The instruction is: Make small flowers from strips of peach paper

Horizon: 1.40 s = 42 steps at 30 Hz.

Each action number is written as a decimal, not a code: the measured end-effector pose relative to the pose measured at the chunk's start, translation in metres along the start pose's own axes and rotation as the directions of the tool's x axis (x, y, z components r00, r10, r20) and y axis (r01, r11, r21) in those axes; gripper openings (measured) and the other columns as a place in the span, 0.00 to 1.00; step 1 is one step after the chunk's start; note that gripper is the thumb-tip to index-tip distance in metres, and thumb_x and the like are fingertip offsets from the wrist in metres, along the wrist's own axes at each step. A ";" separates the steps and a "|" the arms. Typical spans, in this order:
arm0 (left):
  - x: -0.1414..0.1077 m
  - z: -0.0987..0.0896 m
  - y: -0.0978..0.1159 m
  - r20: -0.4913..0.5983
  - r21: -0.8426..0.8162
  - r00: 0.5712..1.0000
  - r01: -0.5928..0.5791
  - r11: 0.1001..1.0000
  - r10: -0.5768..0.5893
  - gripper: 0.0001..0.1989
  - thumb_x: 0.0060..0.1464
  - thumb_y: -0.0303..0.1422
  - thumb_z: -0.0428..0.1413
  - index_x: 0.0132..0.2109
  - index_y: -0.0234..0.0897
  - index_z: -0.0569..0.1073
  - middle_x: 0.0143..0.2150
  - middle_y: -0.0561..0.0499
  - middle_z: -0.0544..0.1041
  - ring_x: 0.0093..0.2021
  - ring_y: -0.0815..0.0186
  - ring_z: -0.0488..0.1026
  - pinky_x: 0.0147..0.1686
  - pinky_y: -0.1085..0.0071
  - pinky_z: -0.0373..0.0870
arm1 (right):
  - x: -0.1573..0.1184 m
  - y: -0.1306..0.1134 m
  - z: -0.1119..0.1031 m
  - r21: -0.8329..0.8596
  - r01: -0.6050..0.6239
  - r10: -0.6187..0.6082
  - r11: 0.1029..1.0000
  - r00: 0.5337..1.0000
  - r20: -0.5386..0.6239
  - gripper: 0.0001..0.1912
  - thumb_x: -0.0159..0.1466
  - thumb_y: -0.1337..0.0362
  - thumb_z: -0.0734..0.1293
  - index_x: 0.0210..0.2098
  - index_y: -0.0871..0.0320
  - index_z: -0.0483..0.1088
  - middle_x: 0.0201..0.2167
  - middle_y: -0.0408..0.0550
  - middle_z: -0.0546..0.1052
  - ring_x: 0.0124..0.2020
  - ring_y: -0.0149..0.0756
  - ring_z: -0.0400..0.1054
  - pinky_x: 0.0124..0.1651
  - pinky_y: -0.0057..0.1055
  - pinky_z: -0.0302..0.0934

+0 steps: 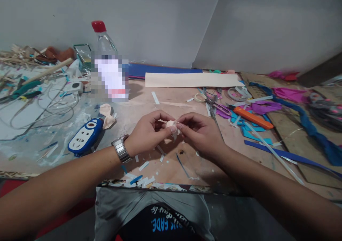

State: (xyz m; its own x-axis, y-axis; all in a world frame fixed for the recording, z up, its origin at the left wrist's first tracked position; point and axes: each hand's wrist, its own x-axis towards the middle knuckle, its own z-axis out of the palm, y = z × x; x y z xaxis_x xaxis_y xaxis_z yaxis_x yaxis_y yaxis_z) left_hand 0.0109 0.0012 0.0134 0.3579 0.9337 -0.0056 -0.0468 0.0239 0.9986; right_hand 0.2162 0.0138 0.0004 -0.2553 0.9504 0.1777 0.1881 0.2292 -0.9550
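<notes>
Between my two hands, over the middle of the table, is a small crumpled cream-coloured piece [171,125]. My left hand [150,131], with a metal watch [122,150] at the wrist, pinches it from the left. From the right, my right hand [200,131] pinches the same piece, its thumb close to the left thumb. The fingers partly cover the piece, so its full shape is hidden. Another cream crumpled piece [107,115] lies to the left, beside a blue and white power strip [86,136].
A red-capped bottle [105,43] stands at the back left. Cream strip [189,80] lies along the back. On the right are an orange cutter [252,117], scissors [212,104] and coloured scraps. Green-handled pliers [25,90] and cables lie left. Paper bits litter the front edge.
</notes>
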 end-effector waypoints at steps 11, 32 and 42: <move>0.002 -0.001 -0.002 -0.020 -0.120 0.998 0.057 0.991 -0.060 0.14 0.56 0.33 0.68 0.45 0.33 0.73 0.40 0.48 0.81 0.36 0.68 0.81 0.38 0.70 0.81 | -0.002 -0.005 -0.002 -0.268 0.146 -0.154 0.952 0.988 -0.010 0.06 0.67 0.60 0.72 0.39 0.56 0.78 0.33 0.47 0.82 0.33 0.37 0.75 0.36 0.33 0.68; 0.006 -0.004 -0.004 -0.001 -0.331 0.993 0.109 0.937 -0.116 0.07 0.55 0.28 0.66 0.41 0.34 0.78 0.41 0.52 0.80 0.31 0.74 0.75 0.35 0.76 0.78 | 0.000 -0.011 -0.012 -0.263 0.453 -0.406 0.852 0.888 0.215 0.12 0.71 0.71 0.66 0.47 0.55 0.81 0.40 0.50 0.84 0.40 0.37 0.79 0.43 0.35 0.70; 0.006 -0.004 -0.004 -0.019 -0.342 0.991 0.117 0.932 -0.132 0.07 0.53 0.29 0.65 0.39 0.35 0.75 0.38 0.54 0.78 0.28 0.75 0.72 0.32 0.75 0.77 | 0.002 -0.012 -0.013 -0.219 0.519 -0.458 0.826 0.845 0.276 0.15 0.69 0.69 0.69 0.53 0.52 0.81 0.42 0.51 0.85 0.40 0.39 0.79 0.44 0.37 0.71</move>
State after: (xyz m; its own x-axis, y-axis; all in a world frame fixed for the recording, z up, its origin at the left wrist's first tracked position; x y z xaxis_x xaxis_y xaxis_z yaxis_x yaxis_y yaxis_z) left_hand 0.0092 0.0084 0.0087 0.3428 0.9292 -0.1382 -0.3203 0.2539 0.9127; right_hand 0.2259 0.0154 0.0155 -0.5634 0.6401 0.5224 0.2307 0.7290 -0.6444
